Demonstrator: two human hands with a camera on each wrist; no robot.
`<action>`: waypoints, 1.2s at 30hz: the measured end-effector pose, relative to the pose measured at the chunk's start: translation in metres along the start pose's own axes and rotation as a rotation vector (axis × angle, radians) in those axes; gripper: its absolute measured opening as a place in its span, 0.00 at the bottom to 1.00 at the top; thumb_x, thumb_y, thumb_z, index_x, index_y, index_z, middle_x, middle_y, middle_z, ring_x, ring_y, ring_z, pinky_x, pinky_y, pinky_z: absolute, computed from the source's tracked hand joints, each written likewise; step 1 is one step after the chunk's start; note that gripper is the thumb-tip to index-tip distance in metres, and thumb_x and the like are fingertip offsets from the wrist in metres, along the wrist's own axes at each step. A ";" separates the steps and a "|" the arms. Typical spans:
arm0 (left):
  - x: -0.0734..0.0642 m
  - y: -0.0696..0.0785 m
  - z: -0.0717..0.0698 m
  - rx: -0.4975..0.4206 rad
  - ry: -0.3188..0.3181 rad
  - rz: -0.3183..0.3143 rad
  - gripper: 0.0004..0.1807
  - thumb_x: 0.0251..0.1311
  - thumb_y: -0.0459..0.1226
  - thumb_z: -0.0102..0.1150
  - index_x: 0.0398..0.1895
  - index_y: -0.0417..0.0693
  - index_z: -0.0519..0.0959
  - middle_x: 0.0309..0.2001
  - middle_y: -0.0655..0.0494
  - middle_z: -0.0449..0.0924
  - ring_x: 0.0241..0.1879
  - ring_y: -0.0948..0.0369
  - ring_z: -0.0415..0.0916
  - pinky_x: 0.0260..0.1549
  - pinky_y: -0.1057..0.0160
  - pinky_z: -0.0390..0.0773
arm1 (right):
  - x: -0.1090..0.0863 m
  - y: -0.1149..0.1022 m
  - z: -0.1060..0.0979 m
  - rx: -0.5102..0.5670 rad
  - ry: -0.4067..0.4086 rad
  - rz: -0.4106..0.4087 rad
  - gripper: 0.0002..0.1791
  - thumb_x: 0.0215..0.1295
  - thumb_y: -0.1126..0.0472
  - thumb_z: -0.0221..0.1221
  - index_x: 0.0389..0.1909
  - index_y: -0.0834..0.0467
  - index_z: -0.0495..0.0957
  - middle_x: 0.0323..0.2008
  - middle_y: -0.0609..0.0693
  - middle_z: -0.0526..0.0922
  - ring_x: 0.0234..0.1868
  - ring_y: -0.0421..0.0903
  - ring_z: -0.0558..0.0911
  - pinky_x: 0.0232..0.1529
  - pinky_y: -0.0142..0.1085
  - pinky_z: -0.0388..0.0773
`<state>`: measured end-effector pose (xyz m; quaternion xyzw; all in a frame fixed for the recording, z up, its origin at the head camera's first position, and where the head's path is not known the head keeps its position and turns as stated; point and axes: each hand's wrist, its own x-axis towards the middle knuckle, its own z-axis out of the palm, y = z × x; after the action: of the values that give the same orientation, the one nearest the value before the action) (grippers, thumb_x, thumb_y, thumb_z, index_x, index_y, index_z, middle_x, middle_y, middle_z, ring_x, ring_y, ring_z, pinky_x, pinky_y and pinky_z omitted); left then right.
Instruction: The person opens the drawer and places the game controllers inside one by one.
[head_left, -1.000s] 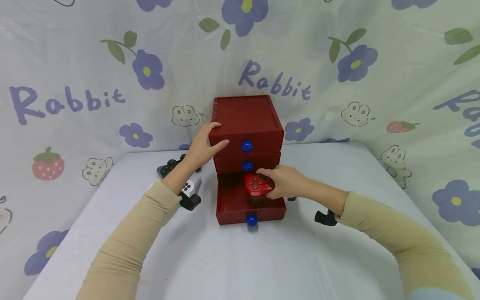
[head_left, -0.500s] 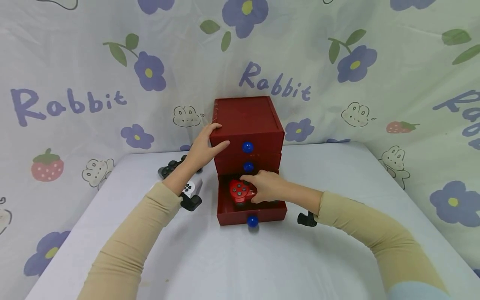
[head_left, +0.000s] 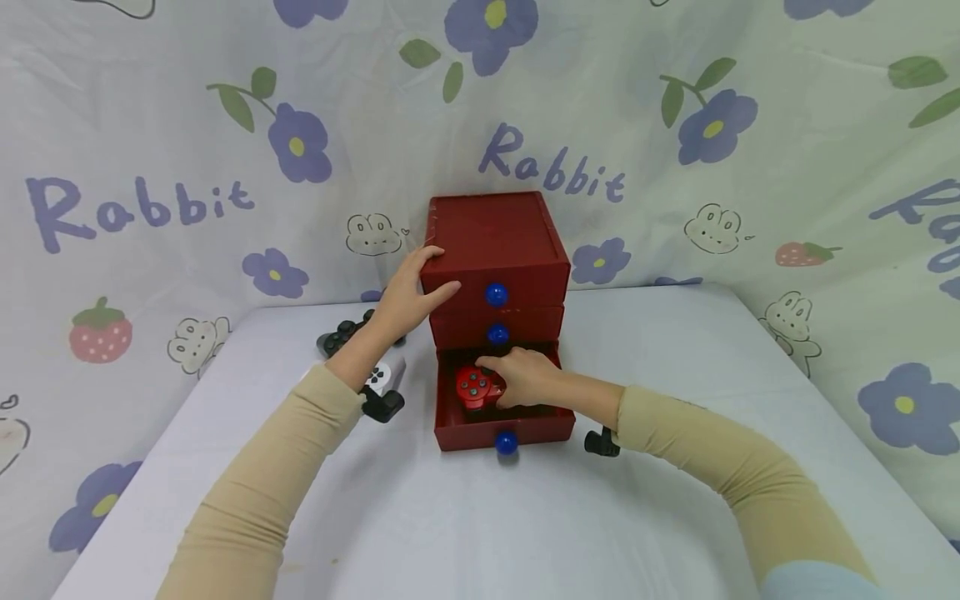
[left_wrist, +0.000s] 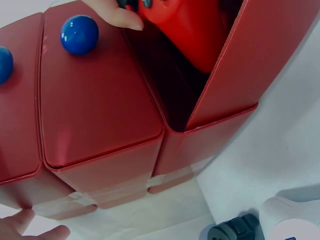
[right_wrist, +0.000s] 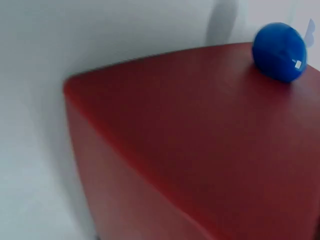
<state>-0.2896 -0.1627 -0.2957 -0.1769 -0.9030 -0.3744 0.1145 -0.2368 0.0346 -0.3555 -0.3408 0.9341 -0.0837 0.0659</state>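
Note:
A dark red cabinet (head_left: 491, 229) of three drawers with blue ball knobs faces me. Its bottom drawer (head_left: 465, 438) is pulled out. Over that drawer's left part, my right hand (head_left: 531, 379) grips a red game controller (head_left: 472, 388) between thumb and fingers, the rest of it hidden behind the hand. In the left wrist view the red controller (left_wrist: 185, 30) lies inside the drawer walls. My left hand (head_left: 401, 302) rests at the cabinet's upper left corner, thumb straight along the front. The right wrist view shows only the drawer's front (right_wrist: 190, 115) and its knob (right_wrist: 279, 52).
To the left of the cabinet, partly behind my left forearm, lie a black game controller (head_left: 339, 335) and a white game controller (head_left: 379, 375). They stand on a white-covered table (head_left: 450, 525). A patterned curtain (head_left: 600, 75) hangs right behind the cabinet.
My right hand has moved left and slightly down with the red controller, from the drawer's right part to its left part. My left hand has stayed at the cabinet's corner.

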 end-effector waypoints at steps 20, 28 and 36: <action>0.000 0.000 0.001 0.007 0.006 -0.009 0.33 0.44 0.58 0.50 0.55 0.62 0.57 0.60 0.59 0.51 0.53 0.57 0.56 0.45 0.50 0.63 | 0.015 0.015 0.022 0.012 0.045 0.022 0.35 0.41 0.52 0.63 0.54 0.50 0.63 0.26 0.44 0.76 0.27 0.39 0.71 0.26 0.28 0.69; 0.000 -0.001 0.001 0.000 0.002 -0.008 0.33 0.44 0.58 0.49 0.55 0.62 0.56 0.60 0.60 0.50 0.53 0.57 0.56 0.45 0.51 0.64 | 0.016 0.021 0.028 -0.013 0.117 -0.028 0.35 0.40 0.52 0.64 0.53 0.50 0.64 0.34 0.46 0.78 0.27 0.39 0.72 0.29 0.28 0.70; 0.000 -0.001 0.002 -0.008 0.002 -0.001 0.32 0.45 0.57 0.50 0.55 0.62 0.57 0.59 0.60 0.50 0.53 0.57 0.55 0.45 0.51 0.64 | 0.016 0.024 0.029 -0.014 0.115 -0.038 0.35 0.40 0.52 0.64 0.54 0.50 0.64 0.39 0.48 0.77 0.34 0.41 0.74 0.36 0.33 0.71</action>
<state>-0.2906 -0.1618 -0.2981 -0.1766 -0.9015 -0.3780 0.1147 -0.2591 0.0391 -0.3900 -0.3537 0.9302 -0.0980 0.0081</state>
